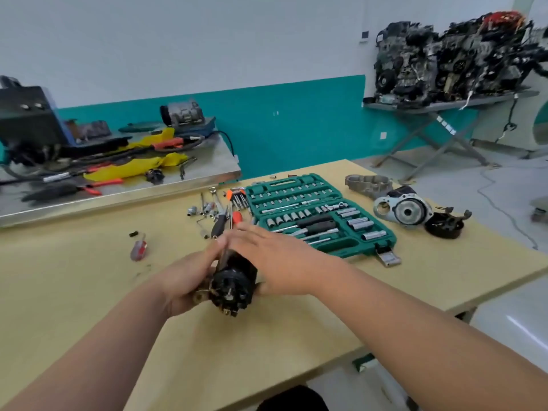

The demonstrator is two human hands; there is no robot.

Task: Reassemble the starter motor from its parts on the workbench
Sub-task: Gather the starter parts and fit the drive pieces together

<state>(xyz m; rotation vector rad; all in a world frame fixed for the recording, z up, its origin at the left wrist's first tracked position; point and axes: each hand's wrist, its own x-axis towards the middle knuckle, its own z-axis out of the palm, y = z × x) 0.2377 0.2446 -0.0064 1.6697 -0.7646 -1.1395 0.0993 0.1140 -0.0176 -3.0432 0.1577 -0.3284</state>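
The black starter motor body (234,284) is held just above the wooden workbench (89,292), its end cap facing me. My left hand (185,280) grips it from the left, with a metal lug showing by the palm. My right hand (272,259) lies over its top and right side, fingers stretched forward and straight, blurred by motion. A thin metal rod (224,253) runs along the body between the two hands. Further right lie a silver housing with a round opening (403,210), a grey cast cover (367,185) and a black round part (444,226).
An open green socket set (320,215) sits behind the hands. Loose sockets, hex keys and screwdrivers (219,212) lie left of it, and a red-handled screwdriver (139,249) further left. A steel bench (118,185) with tools stands at the back left, an engine on a stand (450,54) at the back right.
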